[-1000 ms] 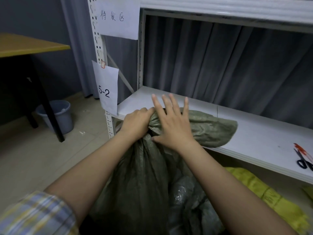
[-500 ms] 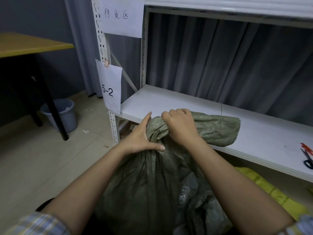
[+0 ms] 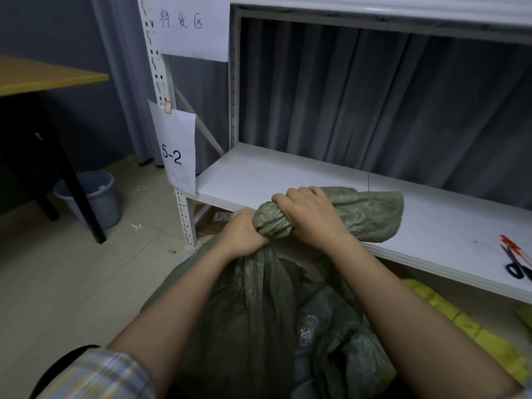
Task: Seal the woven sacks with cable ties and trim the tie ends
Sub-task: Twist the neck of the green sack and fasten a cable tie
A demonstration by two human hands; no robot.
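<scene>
**Both hands on gathered sack neck at shelf edge**

Head view: green sack point(image 3: 253, 312) stood on the floor in front of a white shelf point(image 3: 288, 177), its neck bunched and twisted. Left hand point(image 3: 244, 237) was fisted round the neck just below the bunch. Right hand point(image 3: 308, 217) was curled over the gathered top, fingers wrapped on it. Loose sack mouth past the right hand lay flat on the shelf board, near its front edge. Hands were touching or nearly so, cannot tell which.

Shelf board was white and matte, with a thin dark seam behind the sack mouth. Scissors point(image 3: 518, 266) lay at the far right of the board, well apart from the sack, partly cut off by the frame; red item beside them, too blurred to name. Grey curtain point(image 3: 374, 96) hung behind the shelf. White perforated upright point(image 3: 161, 82) carried a paper sign with handwritten characters and a lower label point(image 3: 178, 151) reading 5-2. Yellow sack point(image 3: 460, 326) lay under the shelf at right.

Left of rack: tan tiled floor point(image 3: 72, 283) with small scraps, grey bucket point(image 3: 95, 200) under a wood-topped table point(image 3: 43, 76) with black legs. Dark blue-grey wall behind. Plaid sleeve point(image 3: 100, 375) at bottom left.
</scene>
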